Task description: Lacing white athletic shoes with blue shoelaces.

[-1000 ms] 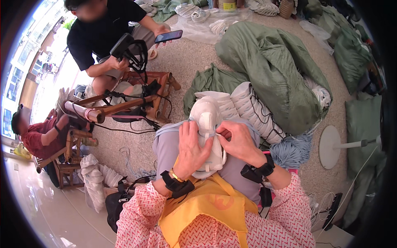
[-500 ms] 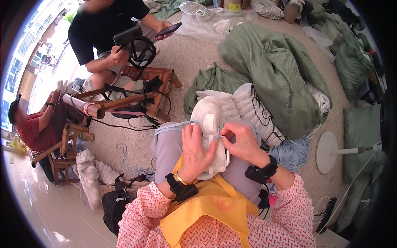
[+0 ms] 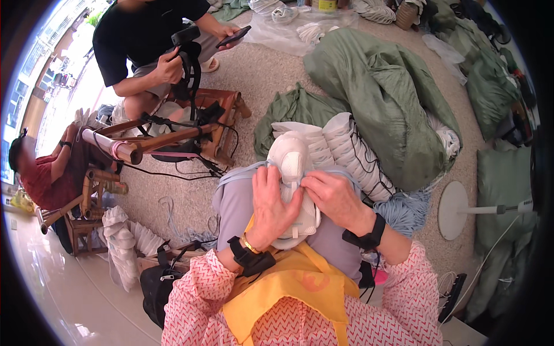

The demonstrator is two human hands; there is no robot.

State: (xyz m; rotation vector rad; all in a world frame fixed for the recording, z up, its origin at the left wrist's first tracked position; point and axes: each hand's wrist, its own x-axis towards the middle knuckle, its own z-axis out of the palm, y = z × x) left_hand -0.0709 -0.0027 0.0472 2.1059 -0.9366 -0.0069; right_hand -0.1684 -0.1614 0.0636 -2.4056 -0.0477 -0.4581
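A white shoe (image 3: 288,153) lies on my lap, toe pointing away from me, over grey-lilac trousers and the top of a yellow apron (image 3: 288,294). My left hand (image 3: 271,210) holds its left side, fingers along the edge and thumb across the lacing area. At the right row of eyelets, my right hand (image 3: 337,199) pinches a pale blue shoelace with thumb and forefinger. One length of that shoelace (image 3: 241,172) trails over my left thigh; another runs behind my right hand. The fingertips hide the exact eyelet.
Stacked white shoe uppers (image 3: 351,155) lie beyond my knees, beside a large green sack (image 3: 381,98). Blue laces (image 3: 407,212) are heaped to the right, near a round white stand base (image 3: 454,210). Far left are a bamboo chair (image 3: 130,153), a person with a phone (image 3: 234,37), and another seated person.
My right hand has turned flatter, its pinching fingertips slightly farther from me along the eyelet row. My left hand stays nearly in place. The person opposite has shifted the black device they hold.
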